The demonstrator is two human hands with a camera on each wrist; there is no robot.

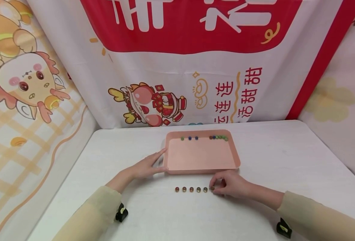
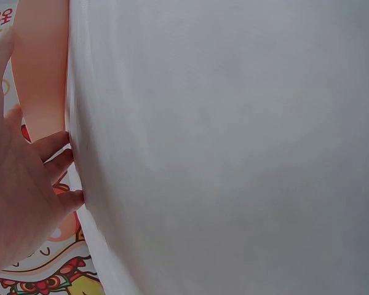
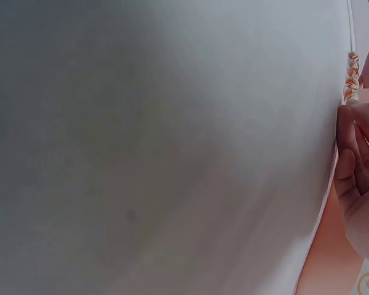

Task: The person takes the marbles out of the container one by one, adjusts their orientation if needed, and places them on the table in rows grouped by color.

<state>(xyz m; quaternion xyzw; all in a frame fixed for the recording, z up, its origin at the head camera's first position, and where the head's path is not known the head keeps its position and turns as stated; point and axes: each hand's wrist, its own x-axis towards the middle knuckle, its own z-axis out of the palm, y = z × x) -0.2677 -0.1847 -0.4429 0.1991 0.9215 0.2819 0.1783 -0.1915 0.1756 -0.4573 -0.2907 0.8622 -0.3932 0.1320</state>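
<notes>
A pink rectangular tray (image 1: 201,155) lies on the white table. My left hand (image 1: 145,167) rests against its left side, thumb at the front corner and fingers spread along the wall. In the left wrist view, those fingers (image 2: 60,146) reach out nearly straight beside the tray (image 2: 42,74). In front of the tray, a row of several amber and greenish glass marbles (image 1: 191,189) runs left to right. At the row's right end my right hand (image 1: 233,184) pinches a marble (image 1: 212,189) between thumb and forefinger, down at table height. The right wrist view shows the row (image 3: 352,77) just beyond the fingertips.
Inside the tray, along its far wall, sit a green marble (image 1: 182,138) and two blue marbles (image 1: 193,138) at left. A cluster of green, blue and brown marbles (image 1: 219,137) lies at right. Printed cloth (image 1: 177,67) hangs behind the table and at both sides.
</notes>
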